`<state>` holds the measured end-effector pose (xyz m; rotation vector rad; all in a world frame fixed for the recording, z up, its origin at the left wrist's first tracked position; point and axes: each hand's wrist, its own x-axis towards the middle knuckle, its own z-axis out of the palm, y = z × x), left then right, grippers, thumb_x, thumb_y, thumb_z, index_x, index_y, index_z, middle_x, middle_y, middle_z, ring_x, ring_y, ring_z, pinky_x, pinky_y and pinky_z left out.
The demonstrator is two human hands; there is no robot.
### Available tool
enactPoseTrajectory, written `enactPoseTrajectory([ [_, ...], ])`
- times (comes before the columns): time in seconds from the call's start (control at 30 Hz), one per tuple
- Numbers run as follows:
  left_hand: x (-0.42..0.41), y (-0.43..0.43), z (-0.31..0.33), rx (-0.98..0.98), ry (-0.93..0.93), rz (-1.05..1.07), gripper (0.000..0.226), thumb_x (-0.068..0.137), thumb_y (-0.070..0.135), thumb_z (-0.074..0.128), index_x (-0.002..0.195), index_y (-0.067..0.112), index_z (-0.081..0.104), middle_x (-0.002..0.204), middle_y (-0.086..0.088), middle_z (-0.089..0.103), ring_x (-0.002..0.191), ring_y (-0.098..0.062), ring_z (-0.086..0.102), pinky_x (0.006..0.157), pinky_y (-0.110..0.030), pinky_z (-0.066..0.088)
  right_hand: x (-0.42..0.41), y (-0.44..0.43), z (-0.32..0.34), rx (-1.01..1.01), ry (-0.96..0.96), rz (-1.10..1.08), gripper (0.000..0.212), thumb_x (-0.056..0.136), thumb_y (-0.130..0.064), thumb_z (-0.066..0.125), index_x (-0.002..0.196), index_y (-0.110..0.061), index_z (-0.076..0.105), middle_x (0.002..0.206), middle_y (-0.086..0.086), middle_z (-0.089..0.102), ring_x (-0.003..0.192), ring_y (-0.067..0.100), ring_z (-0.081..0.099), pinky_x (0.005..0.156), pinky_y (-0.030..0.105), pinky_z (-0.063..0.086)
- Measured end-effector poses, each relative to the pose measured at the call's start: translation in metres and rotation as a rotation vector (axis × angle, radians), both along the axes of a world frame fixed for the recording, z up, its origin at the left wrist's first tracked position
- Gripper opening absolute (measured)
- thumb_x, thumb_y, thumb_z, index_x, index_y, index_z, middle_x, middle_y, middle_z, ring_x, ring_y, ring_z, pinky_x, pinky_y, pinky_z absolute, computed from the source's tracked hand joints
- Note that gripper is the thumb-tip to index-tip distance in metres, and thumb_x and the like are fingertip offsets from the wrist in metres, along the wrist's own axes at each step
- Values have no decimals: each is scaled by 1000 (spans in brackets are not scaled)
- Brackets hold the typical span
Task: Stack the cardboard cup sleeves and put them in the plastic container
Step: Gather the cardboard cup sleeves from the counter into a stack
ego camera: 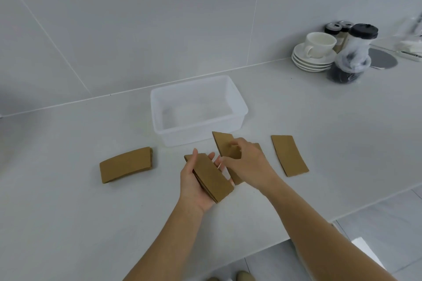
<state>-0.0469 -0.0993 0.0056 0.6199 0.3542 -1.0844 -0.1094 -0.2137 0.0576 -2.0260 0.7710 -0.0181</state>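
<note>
My left hand (pixel 190 180) holds a small stack of flat brown cardboard sleeves (pixel 211 178) in its palm, just in front of the container. My right hand (pixel 245 162) grips another sleeve (pixel 222 142), lifted and tilted beside that stack; a further sleeve seems to lie under the hand, mostly hidden. A single sleeve (pixel 289 155) lies flat on the counter to the right. A short pile of sleeves (pixel 125 164) rests on the counter to the left. The clear plastic container (pixel 239 100) stands behind my hands with nothing inside.
At the back right of the grey counter (pixel 68 212) stand a white cup on stacked saucers (pixel 312 57), a plastic bag of black lids (pixel 351 57) and lidded jars (pixel 335 29). The counter's front edge runs diagonally at lower right above a tiled floor.
</note>
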Motion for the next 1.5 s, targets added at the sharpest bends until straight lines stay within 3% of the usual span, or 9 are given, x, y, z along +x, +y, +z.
enactPoseTrajectory([
  [0.23, -2, 0, -4, -110, -80, -89, 62, 65, 61, 66, 107, 16, 70, 104, -10, 73, 101, -30, 67, 81, -44, 55, -3, 28, -8, 66, -37, 88, 53, 82, -36, 60, 130, -22, 42, 123, 0, 50, 105, 12, 46, 85, 26, 41],
  [0.4, -6, -4, -7, -49, -53, -67, 67, 55, 55, 77, 109, 17, 64, 114, -6, 66, 110, -27, 60, 98, -45, 45, -8, 36, -19, 45, -45, 116, 62, 81, -33, 60, 137, -19, 38, 134, 5, 48, 124, 21, 45, 104, 41, 39],
  [0.5, -9, -6, -7, 7, -41, -79, 66, 56, 51, 78, 109, 15, 66, 118, -4, 67, 107, -26, 64, 91, -43, 51, -12, 37, -24, 10, -27, 135, 61, 82, -35, 59, 137, -18, 38, 140, 5, 43, 126, 21, 42, 105, 41, 38],
  [0.83, -17, -10, -10, 128, 14, -95, 45, 65, 44, 72, 97, 12, 67, 105, -6, 73, 93, -29, 70, 73, -44, 58, -23, 20, -24, -43, 106, 337, 54, 82, -48, 53, 130, -22, 48, 126, 3, 50, 118, 23, 48, 101, 39, 39],
  [0.93, -17, -11, -7, 122, -7, -123, 38, 67, 43, 70, 86, 9, 71, 85, -11, 75, 76, -30, 71, 64, -43, 58, -21, 3, -14, 70, 120, 338, 56, 81, -51, 54, 127, -20, 50, 121, 2, 56, 107, 19, 56, 89, 33, 48],
  [1.03, -15, -10, -6, 70, 6, -55, 33, 73, 37, 70, 86, 7, 63, 86, -14, 72, 82, -30, 69, 74, -52, 56, -17, -20, -5, 101, 141, 224, 63, 80, -51, 57, 133, -19, 41, 115, -5, 57, 95, 12, 57, 75, 25, 47],
  [1.3, -17, -5, -14, 46, 8, 24, 33, 74, 34, 70, 93, 8, 61, 97, -15, 69, 87, -29, 69, 81, -57, 53, -18, -50, -25, -500, 230, -43, 62, 87, -49, 45, 135, -13, 31, 137, 11, 43, 123, 29, 42, 99, 41, 35],
  [1.4, -17, -7, -15, 44, 7, 32, 37, 69, 34, 72, 94, 9, 61, 96, -14, 70, 86, -28, 69, 83, -56, 52, -24, -38, -53, -540, 283, -34, 73, 86, -53, 44, 142, -13, 18, 144, 11, 35, 129, 29, 36, 104, 41, 30],
  [1.5, -16, -7, -16, 42, -5, 40, 42, 66, 36, 74, 95, 9, 61, 97, -13, 69, 87, -27, 69, 84, -55, 52, -31, -26, -74, -664, 337, 35, 64, 88, -53, 40, 134, -11, 28, 135, 11, 42, 123, 29, 40, 99, 39, 33],
])
